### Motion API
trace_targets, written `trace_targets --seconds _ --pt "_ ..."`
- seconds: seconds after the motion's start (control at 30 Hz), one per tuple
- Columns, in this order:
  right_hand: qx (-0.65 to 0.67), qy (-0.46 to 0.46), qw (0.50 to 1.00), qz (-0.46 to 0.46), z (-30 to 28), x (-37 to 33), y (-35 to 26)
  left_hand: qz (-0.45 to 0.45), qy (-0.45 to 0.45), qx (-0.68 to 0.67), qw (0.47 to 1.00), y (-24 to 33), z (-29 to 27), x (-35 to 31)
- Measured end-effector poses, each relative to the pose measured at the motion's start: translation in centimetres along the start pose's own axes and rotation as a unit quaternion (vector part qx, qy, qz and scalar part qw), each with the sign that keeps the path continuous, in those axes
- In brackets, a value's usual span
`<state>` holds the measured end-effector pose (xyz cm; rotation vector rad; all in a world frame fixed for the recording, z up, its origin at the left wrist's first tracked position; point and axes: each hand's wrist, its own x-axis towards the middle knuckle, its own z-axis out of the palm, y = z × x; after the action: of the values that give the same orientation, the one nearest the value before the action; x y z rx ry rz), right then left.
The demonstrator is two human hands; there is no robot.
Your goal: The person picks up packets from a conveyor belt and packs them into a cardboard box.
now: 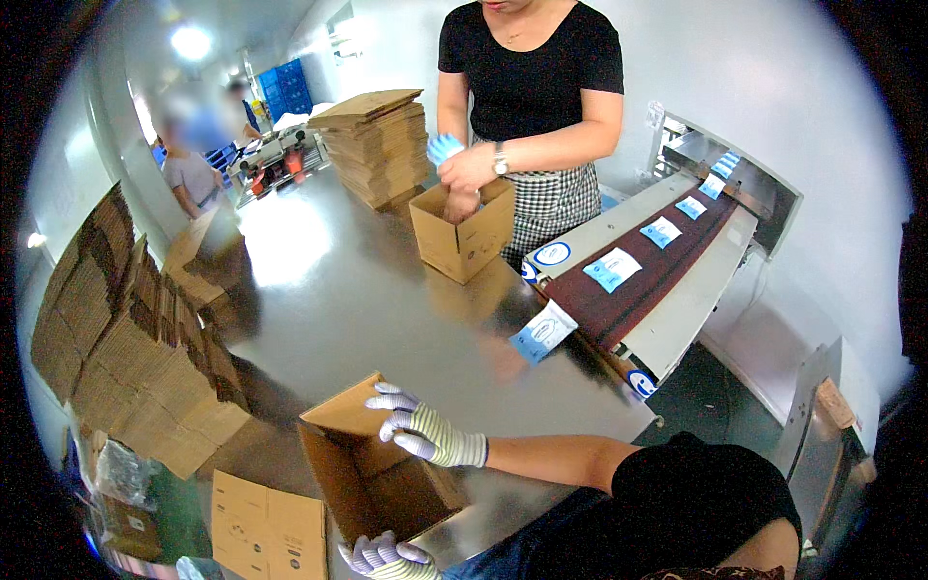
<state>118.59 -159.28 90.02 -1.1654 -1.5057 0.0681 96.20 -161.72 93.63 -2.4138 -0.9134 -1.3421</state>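
Note:
An open cardboard box point(333, 464) is tilted at the near edge of the metal table, its brown inside facing me. My right hand point(430, 432), in a striped white glove, reaches across the box's upper side. Its fingers are spread, and the fingertips meet the raised flap. Below it, my left hand point(390, 559), gloved alike, is bent over the box's lower edge; the picture's rim cuts part of it off. Beside the box lies a flat folded carton point(269, 527).
Opposite, a co-worker point(527, 92) has their hands in another open box point(464, 237). Blue-and-white packets point(612, 269) lie along a conveyor belt point(667, 266); one packet point(544, 332) rests at its end. Flat cartons are stacked left point(145, 358) and far point(372, 145) on the metal table point(329, 300).

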Motion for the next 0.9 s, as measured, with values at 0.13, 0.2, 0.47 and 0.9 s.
trace_targets --seconds 0.13,0.2,0.47,0.9 --pt "0.01 -0.016 1.0 0.022 0.2 -0.1 0.0 0.005 -0.002 -0.006 1.0 -0.2 0.1 -0.4" --pt "0.02 0.0 1.0 0.015 0.3 -0.1 0.2 -0.002 -0.003 -0.005 1.0 0.0 0.1 -0.3" --pt "0.008 -0.013 1.0 0.018 -0.5 0.3 -0.8 -0.017 -0.039 0.012 0.999 -1.0 0.2 -1.7" --pt "0.043 0.019 0.999 0.02 0.5 -0.1 0.4 -0.052 -0.028 0.015 0.998 -0.8 1.1 -2.9"
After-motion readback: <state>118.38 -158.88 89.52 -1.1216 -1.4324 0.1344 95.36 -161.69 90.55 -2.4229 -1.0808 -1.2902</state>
